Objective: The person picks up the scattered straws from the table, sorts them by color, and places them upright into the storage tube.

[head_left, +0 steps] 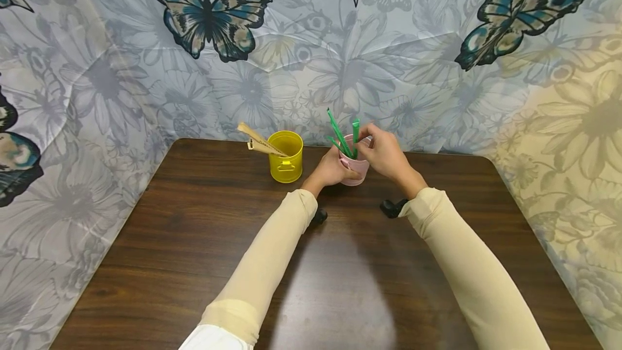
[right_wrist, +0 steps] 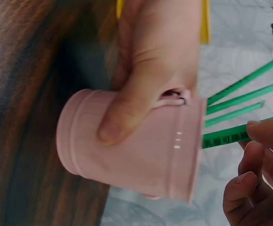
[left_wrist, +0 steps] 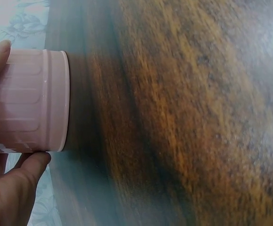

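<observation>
A small pink bucket point(head_left: 358, 167) with little side handles is gripped by my left hand point(head_left: 332, 168), the thumb lying across its wall in the right wrist view. Several thin green wrapped straws point(head_left: 338, 133) stick up out of it, leaning apart. One green straw point(right_wrist: 225, 138), printed with dark characters, is pinched near the rim between thumb and finger of my right hand point(head_left: 385, 154). Its lower end is hidden inside the bucket. In the left wrist view, the fingers point(left_wrist: 32, 165) hold the bucket's side close to its base; whether the base touches the table cannot be told.
Left of the pink bucket, a yellow bucket point(head_left: 285, 169) stands on the dark wooden table point(head_left: 204, 263), with tan printed sticks point(head_left: 262, 142) leaning out over its rim. A butterfly-patterned cloth point(head_left: 301, 69) hangs behind the table's back edge. Black wrist devices point(head_left: 391, 208) sit under both sleeves.
</observation>
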`<state>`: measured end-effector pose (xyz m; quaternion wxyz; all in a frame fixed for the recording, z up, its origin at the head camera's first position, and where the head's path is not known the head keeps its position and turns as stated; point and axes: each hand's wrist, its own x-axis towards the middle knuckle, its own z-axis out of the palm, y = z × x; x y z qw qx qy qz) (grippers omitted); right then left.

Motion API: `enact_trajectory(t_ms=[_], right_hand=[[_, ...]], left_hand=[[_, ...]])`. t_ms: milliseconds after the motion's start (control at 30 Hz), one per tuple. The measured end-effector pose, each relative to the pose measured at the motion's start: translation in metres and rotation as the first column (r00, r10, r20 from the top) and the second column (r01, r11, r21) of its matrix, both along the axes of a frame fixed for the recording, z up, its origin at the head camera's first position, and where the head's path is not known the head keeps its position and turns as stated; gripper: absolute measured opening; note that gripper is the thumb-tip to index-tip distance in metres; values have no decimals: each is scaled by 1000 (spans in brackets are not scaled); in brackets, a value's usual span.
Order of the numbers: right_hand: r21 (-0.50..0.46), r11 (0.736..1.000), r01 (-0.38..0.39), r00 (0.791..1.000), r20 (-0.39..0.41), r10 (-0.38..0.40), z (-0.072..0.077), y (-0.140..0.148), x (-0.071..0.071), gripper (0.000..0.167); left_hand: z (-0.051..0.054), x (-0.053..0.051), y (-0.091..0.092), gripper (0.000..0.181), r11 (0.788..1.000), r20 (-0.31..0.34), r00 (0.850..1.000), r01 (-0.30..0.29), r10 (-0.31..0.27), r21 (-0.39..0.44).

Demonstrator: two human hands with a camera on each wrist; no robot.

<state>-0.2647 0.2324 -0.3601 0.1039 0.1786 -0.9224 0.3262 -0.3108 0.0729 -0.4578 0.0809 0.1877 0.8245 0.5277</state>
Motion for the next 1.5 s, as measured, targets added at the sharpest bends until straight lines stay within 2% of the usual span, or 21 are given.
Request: enact_trajectory(t_ms=[133,400,633,900,1167,1500], right_hand=[[19,1000,5,1000,24,-6,-7,0,-1,13],[37,999,16,999,46,-18,-14,0,-1,14],[38,999,-7,999,39,5,-13,-1,-1,18],[57,998,-14,999,35,12,-18,2,5,22],[62,998,-22,1000,-10,23,-27,10,15,24],[61,998,-22,998,-59,26,-28,22,21,24]], left_hand=[[-1,0,1,95,1000,-8,1000,5,-5,-6],[-2,-1,3,86,996,-22,997,72,-71,56],[-3,-3,1,95,1000,-11,1000,23,-23,17],[-5,-3,-4,89,994,-7,998,63,-63,87],[-3,4,-6,95,999,-15,1000,3,-2,54],[-5,14,2,104,995,-30,995,-99,99,25]])
